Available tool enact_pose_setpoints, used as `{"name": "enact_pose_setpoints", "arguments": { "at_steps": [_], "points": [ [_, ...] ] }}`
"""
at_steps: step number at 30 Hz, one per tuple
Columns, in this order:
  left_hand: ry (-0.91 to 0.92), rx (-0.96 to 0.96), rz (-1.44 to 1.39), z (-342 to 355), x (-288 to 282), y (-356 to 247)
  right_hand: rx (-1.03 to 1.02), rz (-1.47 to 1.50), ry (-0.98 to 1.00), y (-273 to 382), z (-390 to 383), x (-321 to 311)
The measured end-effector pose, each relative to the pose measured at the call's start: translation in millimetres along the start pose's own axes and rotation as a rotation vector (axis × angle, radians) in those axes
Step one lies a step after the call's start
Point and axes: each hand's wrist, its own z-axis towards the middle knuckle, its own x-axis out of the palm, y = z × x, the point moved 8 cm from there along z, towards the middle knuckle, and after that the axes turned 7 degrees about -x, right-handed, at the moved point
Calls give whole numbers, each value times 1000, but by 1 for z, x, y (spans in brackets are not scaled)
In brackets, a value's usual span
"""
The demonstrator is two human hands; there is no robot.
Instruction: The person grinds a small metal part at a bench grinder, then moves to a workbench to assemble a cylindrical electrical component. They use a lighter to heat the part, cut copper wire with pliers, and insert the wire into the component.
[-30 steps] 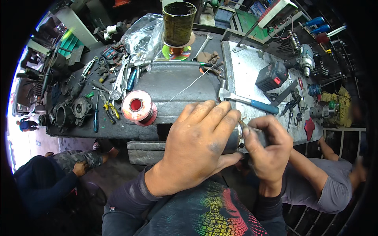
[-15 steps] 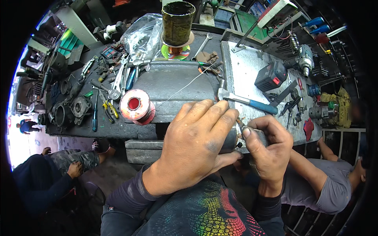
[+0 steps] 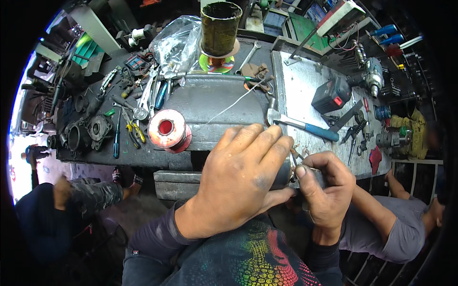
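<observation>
My left hand (image 3: 243, 174) lies over a dark cylindrical part (image 3: 282, 178) at the bench's front edge, its thumb curled underneath and its fingers across the top. Most of the part is hidden by that hand. My right hand (image 3: 329, 190) is closed, with the thumb and bent forefinger pinching a small metal tool (image 3: 296, 156) against the part's right end. Its kind is mostly covered by my fingers. Just beyond my hands rests a hammer (image 3: 305, 125) with a blue handle. A spool of wire (image 3: 167, 128) stands left of my left hand, a thin wire running from it.
A large can (image 3: 219, 31) stands on another spool at the back. Pliers (image 3: 135, 131), wrenches and screwdrivers lie at the left. A black battery pack (image 3: 331, 94) and a drill (image 3: 373, 78) are on the right. Two people sit close by, one at each side.
My hands keep the same hold, the tool's tip still at the part's end. The view has shifted slightly. The person at the left has raised a hand.
</observation>
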Motion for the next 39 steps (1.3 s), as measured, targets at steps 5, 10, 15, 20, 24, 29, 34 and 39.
{"name": "enact_pose_setpoints", "arguments": {
  "at_steps": [5, 10, 15, 20, 24, 29, 34, 39],
  "points": [
    [-2, 12, -19, -1, 0, 1, 25, -30, 21, 5, -2, 2],
    [20, 28, 27, 0, 0, -2, 19, -26, -82, -28, 13, -14],
    [-118, -63, 44, -15, -24, -4, 132, -37, -234, -139, 4, -55],
    [-337, -537, -390, -62, -39, 15, 82, -492, -275, -222, -21, -77],
    [-330, -595, -797, -58, -1, 16, 81, -742, -160, -251, -20, -75],
    [-377, -656, -1003, -36, 5, 27, -46, -679, -236, -240, -17, -77],
    [-134, -674, -849, -8, -6, 40, 25, -547, -206, -240, -35, -75],
    [98, -600, -630, 13, -6, 47, -13, -442, -162, -228, -57, -66]
  ]
}}
